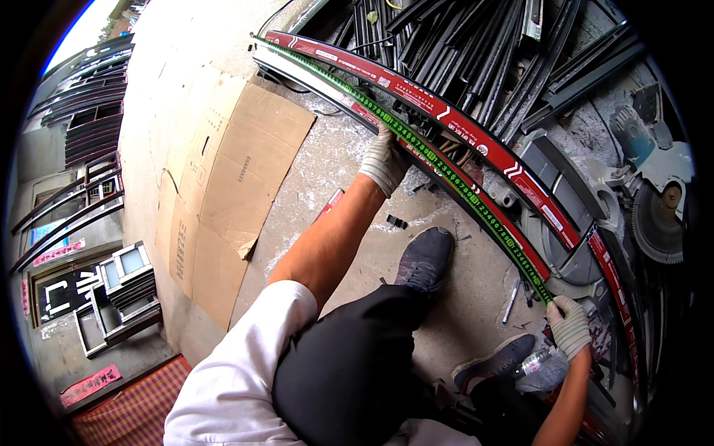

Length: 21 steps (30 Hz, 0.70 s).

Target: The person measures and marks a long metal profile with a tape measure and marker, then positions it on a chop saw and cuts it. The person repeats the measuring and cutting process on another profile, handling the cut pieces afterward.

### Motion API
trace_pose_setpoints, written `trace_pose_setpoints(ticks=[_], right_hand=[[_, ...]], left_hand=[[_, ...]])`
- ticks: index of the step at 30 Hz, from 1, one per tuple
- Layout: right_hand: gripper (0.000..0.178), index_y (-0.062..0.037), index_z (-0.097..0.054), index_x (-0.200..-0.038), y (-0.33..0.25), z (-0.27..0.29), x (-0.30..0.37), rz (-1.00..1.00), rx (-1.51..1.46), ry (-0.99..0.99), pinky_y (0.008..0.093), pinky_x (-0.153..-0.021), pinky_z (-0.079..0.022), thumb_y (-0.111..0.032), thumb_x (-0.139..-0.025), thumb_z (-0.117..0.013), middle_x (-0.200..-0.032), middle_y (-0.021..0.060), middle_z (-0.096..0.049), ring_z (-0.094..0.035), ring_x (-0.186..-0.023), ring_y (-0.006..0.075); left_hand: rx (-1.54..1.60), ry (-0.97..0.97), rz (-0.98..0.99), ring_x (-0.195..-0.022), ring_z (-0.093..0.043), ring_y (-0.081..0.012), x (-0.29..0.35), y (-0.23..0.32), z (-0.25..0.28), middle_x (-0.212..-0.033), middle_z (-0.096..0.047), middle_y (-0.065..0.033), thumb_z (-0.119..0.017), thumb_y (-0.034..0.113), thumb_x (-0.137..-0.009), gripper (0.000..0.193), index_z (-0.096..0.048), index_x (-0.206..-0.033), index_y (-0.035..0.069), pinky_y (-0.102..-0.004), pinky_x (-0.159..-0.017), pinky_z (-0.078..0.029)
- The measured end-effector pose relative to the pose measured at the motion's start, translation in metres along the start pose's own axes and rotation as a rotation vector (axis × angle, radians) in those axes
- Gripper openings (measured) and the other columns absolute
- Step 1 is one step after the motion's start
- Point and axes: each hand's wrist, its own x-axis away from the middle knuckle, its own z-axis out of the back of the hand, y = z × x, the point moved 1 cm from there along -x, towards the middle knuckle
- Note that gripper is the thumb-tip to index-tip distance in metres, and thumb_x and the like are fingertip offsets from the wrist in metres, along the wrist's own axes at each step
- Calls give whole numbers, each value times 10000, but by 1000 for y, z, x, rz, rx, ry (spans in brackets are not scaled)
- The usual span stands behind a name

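A long green tape measure (487, 212) with dark markings is stretched along a dark metal profile (534, 262) covered in red film. My left hand (384, 162), in a pale knitted glove, is closed around the middle of this profile, its thumb by the tape's edge; the fingers underneath are hidden. At the near right end, my gloved right hand (570, 327) pinches the tape's end against the profile. Just beyond and roughly alongside lies a second red-filmed profile (476, 137).
Black profiles (461, 59) are heaped at the far side. A saw with a round toothed blade (660, 227) stands at right. Flattened cardboard (260, 149) covers floor to the left. A marker pen (511, 301) and plastic bottle (541, 368) lie near my feet. Window frames (119, 297) lean far left.
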Motion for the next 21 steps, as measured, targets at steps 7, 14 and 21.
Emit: trace_pose_setpoints(ticks=[7,14,21], right_hand=[[199,55,-702,-940,-18,9,-14,56,101,36,405,-726,-519,-139,-926,-659,-818,229,-677,-673,-742,309],[217,64,-703,-948,-9,11,-16,22,48,21,401,-736,-525,-147,-928,-658,-822,230,-685,-678,-750,305],[229,65,-706,-947,9,9,-16,1,26,19,405,-738,-523,-158,-933,-654,-818,231,-688,-674,-746,308]], left_hand=[[-28,-16,0,-1011,-696,-248,-2,0,8,-1066,-723,-79,-622,471,-1012,401,-630,-1186,110,-454,-991,-554],[11,1,12,-1055,-678,-288,-6,0,11,-1117,-709,-98,-599,640,-901,666,-600,-1262,80,-476,-1003,-551],[81,-22,-3,-1075,-646,-312,-8,-3,8,-1148,-670,-124,-616,615,-901,677,-559,-1304,74,-508,-1033,-534]])
